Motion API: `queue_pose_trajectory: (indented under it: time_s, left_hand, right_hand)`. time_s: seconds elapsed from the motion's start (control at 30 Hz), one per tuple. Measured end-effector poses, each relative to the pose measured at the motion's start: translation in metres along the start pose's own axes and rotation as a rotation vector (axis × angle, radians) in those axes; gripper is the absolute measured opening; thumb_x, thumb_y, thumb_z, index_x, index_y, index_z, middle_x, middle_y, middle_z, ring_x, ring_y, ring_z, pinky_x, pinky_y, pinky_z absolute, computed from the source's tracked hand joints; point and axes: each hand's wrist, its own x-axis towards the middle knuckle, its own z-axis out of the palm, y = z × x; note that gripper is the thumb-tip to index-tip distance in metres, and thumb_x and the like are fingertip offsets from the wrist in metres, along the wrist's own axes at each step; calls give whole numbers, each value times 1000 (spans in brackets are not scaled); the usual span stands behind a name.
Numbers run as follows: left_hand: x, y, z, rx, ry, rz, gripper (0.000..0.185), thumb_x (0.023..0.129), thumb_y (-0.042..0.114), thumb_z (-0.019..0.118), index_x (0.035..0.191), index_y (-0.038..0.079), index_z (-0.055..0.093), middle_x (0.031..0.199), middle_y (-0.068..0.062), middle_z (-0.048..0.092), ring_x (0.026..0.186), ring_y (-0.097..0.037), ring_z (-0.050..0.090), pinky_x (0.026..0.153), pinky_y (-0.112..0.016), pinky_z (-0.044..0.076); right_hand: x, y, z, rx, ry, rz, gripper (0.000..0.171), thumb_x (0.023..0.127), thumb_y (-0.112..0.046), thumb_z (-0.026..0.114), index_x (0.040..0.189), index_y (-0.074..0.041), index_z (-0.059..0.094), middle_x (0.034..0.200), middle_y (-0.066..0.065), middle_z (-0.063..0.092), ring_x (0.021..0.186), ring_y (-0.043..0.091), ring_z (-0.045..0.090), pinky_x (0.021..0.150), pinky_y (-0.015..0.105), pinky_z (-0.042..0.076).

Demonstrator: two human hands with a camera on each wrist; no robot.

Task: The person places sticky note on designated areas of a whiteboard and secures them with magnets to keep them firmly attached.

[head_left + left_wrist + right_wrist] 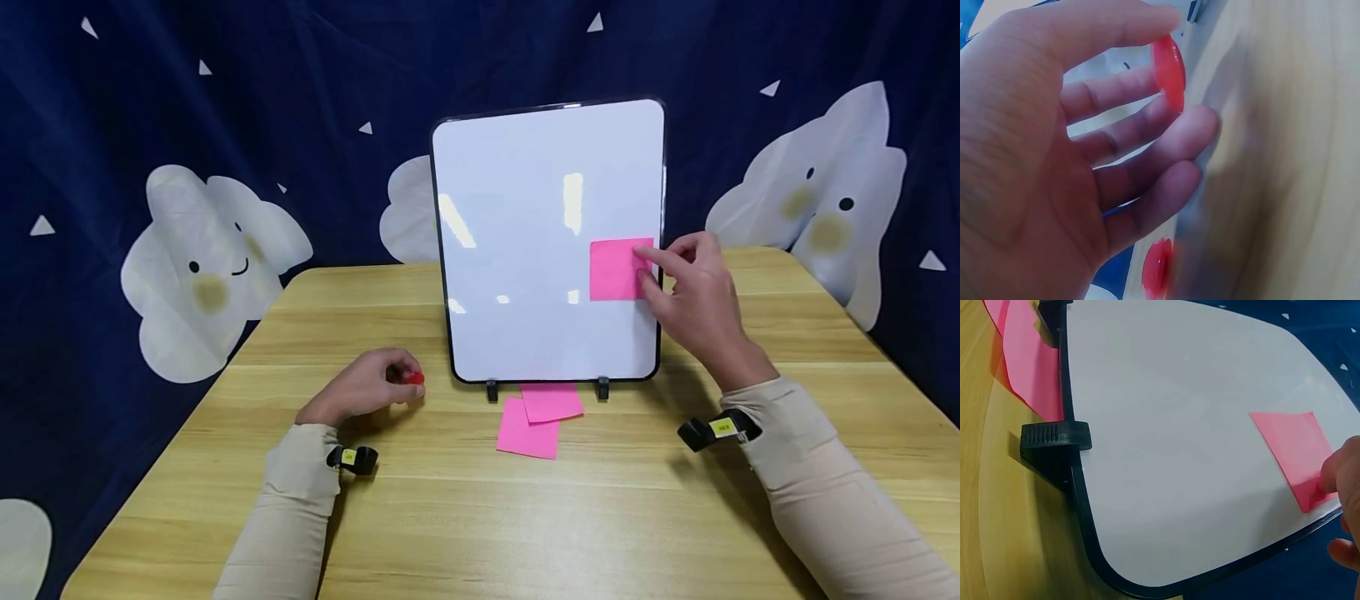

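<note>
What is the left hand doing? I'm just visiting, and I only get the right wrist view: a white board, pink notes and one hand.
Observer: The left hand holds a small red piece by its fingertips.
Visitor: Oh! Is there another like it?
Observer: Yes, a second red piece shows at the bottom of the left wrist view.
Visitor: And what decorates the background?
Observer: Big white clouds on the dark blue curtain.

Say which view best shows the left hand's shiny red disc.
Left wrist view: the held red disc looks largest there. The head view shows it small, partly hidden by the left hand; right wrist, not at all.
</note>
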Motion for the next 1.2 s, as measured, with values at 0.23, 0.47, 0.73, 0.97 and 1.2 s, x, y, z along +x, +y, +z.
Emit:
queue_pose_trajectory:
  time_s: [0.23,0.47,0.73,0.97,1.2]
  left_hand:
    - [2,4,2,38,60,29,35,87,25,78,117,10,69,102,-2,62,90,-21,57,79,-38,49]
    - [5,5,4,18,125,61,34,87,21,78,118,11,70,108,-3,59,90,-21,59,76,-37,50]
    - [8,4,4,29,181,132,42,87,16,79,126,4,67,107,-4,60,92,-18,62,80,-36,54]
    - [8,6,5,100,250,151,46,88,20,78,129,4,66,112,-3,62,93,-19,62,79,-37,55]
    - [9,6,6,91,314,183,41,90,25,77,126,7,69,111,-2,63,87,-17,62,76,-36,56]
  right_hand:
    - [-2,4,3,-12,5,33,32,89,-4,72,121,-6,73,116,25,49,95,33,51,65,34,39]
    - [-7,6,7,-17,-32,56,37,94,-7,66,130,-7,67,111,21,52,82,28,50,65,38,41]
    - [-10,8,8,0,-52,72,42,96,-11,64,138,-9,61,111,19,52,78,24,48,64,36,39]
    - [-12,12,10,18,-68,69,48,96,-11,63,143,-12,56,109,17,56,80,27,51,64,37,41]
    - [-15,15,12,49,-81,67,51,97,-12,62,148,-16,52,108,15,61,82,27,52,66,34,42]
